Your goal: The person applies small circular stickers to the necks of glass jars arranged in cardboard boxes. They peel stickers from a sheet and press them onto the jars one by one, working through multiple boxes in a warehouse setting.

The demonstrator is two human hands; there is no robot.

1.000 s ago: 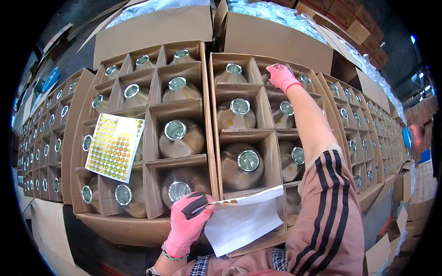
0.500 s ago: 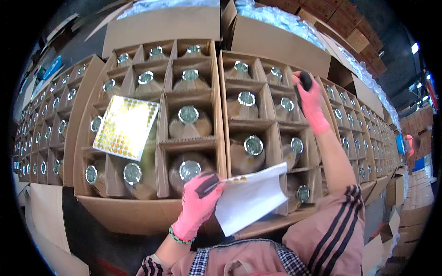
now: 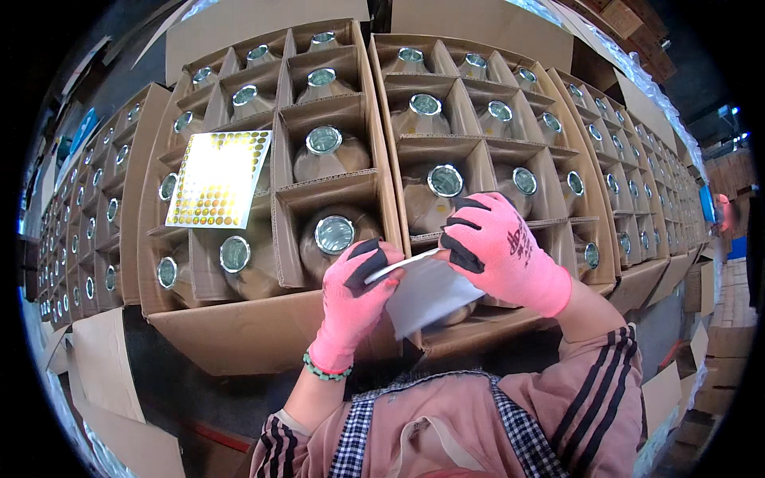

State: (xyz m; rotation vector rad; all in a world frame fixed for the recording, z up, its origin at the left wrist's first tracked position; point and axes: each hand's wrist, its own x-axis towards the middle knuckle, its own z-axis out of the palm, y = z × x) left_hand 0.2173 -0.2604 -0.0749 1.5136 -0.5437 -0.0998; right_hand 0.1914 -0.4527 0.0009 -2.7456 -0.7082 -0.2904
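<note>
My left hand (image 3: 356, 293), in a pink glove with dark fingertips, pinches one end of a white sticker sheet (image 3: 434, 296) that hangs bent toward me. At the sheet's upper right edge, the bent fingers of my right hand (image 3: 502, 251), gloved alike, are closed; whether a sticker is between them is hidden. Below the hands and beyond them stand glass bottles (image 3: 334, 234) with round silvery rims, each in its own cardboard compartment. Another sheet, with rows of round gold stickers (image 3: 217, 182), lies across the dividers of the left carton (image 3: 239, 323).
The right carton (image 3: 385, 143) stands close against the left one. More divided cartons of bottles stretch away at the left (image 3: 92, 215) and right (image 3: 629, 175). Raised cardboard flaps (image 3: 470, 30) stand behind them, and a loose flap (image 3: 100, 358) juts out at the lower left.
My right hand has come back from the far right bottles to the sheet in my left hand. The view has shifted, and the left hand still holds the sheet.
</note>
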